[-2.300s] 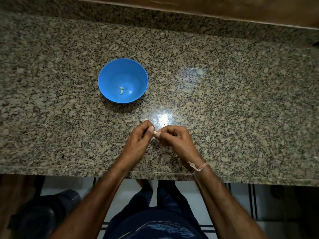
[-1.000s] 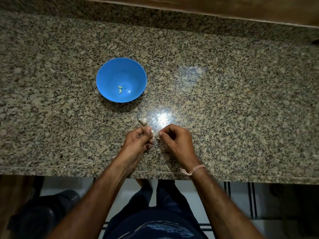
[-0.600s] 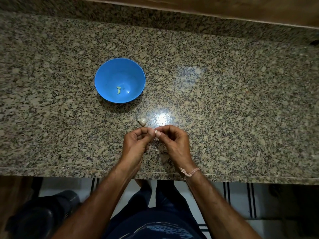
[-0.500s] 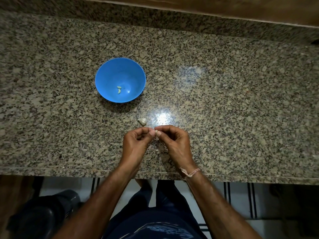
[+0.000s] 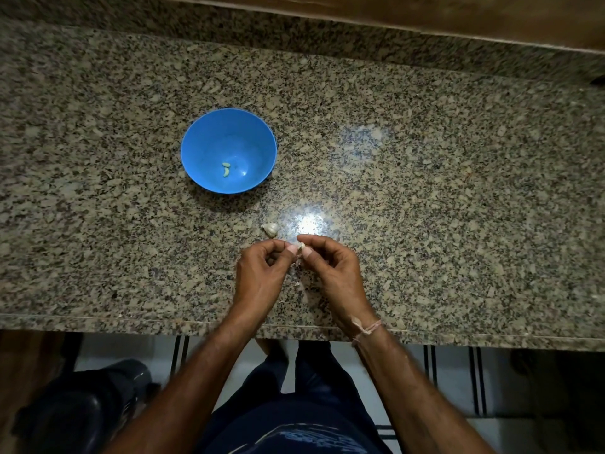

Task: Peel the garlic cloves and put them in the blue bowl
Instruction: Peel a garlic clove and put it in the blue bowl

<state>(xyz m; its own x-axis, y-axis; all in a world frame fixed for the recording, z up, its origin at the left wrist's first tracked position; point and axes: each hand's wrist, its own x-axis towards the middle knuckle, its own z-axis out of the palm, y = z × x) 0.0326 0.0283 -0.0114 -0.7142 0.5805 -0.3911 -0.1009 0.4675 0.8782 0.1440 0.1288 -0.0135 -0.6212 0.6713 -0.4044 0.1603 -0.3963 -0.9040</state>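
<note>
While I watch through the head camera, the left hand [image 5: 260, 270] and the right hand [image 5: 330, 267] meet fingertip to fingertip above the speckled brown granite tabletop [image 5: 425, 191], near its front edge. Both pinch one small pale garlic clove [image 5: 300, 246] between thumb and forefinger. Whether the left hand has the clove itself or only a flap of its skin I cannot tell, as it is too small. Two peeled yellowish cloves [image 5: 226, 169] lie at the bottom of the round blue plastic bowl [image 5: 209, 142], which stands well apart, ahead and to the left. A whitish unpeeled garlic piece [image 5: 270, 229] sits on the tabletop just beyond the left fingertips, between the hands and the bowl. I judge the clove light and firm, its skin thin, dry and apt to tear in bits, and the bared flesh a little slick. So I would hold the body by its flanks with one hand and take the skin at a loose edge near the tip with the other, pulling gently so it does not pop out and skitter across the polished stone.
</note>
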